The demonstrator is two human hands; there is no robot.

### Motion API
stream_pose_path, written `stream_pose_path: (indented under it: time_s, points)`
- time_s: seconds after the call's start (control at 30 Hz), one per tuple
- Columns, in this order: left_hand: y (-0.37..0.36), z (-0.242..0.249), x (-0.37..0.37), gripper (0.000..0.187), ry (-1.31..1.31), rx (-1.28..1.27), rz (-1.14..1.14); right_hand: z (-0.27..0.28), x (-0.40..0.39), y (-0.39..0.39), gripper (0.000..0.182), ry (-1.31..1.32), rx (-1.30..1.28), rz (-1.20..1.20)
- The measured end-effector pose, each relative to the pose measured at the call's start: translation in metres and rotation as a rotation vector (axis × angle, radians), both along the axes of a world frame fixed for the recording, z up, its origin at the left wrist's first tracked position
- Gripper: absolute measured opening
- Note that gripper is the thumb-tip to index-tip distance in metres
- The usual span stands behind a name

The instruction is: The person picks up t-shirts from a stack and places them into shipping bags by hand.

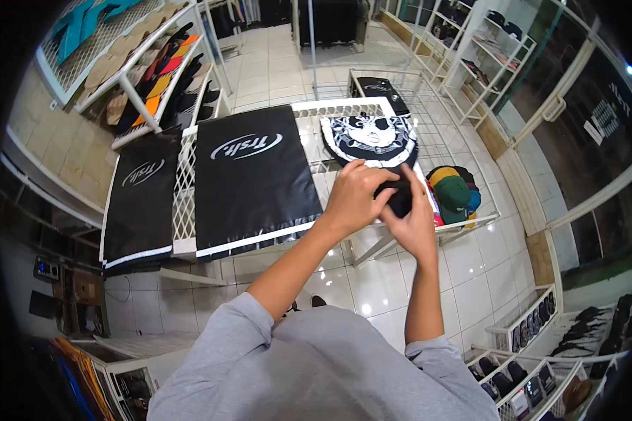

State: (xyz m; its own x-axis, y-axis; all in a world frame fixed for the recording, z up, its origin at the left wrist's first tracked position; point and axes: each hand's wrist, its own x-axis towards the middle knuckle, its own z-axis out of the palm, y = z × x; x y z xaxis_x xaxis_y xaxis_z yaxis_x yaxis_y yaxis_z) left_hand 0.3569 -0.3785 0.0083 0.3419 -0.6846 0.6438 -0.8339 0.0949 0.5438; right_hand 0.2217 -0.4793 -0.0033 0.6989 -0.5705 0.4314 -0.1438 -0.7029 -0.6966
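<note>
A small black item (400,201) sits between my two hands over the right end of the white mesh table; its exact kind is hidden by my fingers. My left hand (358,198) has curled fingers, with thumb and fingertips closed on its left side. From the right, my right hand (412,219) grips it between thumb and fingers. Just beyond lies a rounded black piece with a white printed design (369,139), near my fingertips. Two black plastic bags with white "Trslt" lettering, a large one (253,186) and a left one (142,200), lie flat to my left.
Several stacked caps (451,193), a green and yellow one on top, sit on a lower rack at the right. Another black printed package (379,90) rests behind the table. Cap shelves (158,88) stand at the far left, a glass door (590,133) at the right.
</note>
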Motion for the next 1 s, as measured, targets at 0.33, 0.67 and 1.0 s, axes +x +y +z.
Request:
stream_pose_path:
  time_s: [0.33,0.67,1.0]
  points:
    - [0.243,-0.008,0.068,0.031,0.073,0.403,0.423,-0.013,0.007,-0.003,0.045,-0.439,0.052,-0.199]
    - [0.260,-0.023,0.086,0.014,0.080,0.468,0.374,0.021,-0.028,0.013,0.031,-0.582,-0.040,-0.090]
    - [0.235,-0.020,0.090,0.028,0.144,0.488,0.266,0.036,-0.069,0.037,0.033,-0.667,0.073,-0.025]
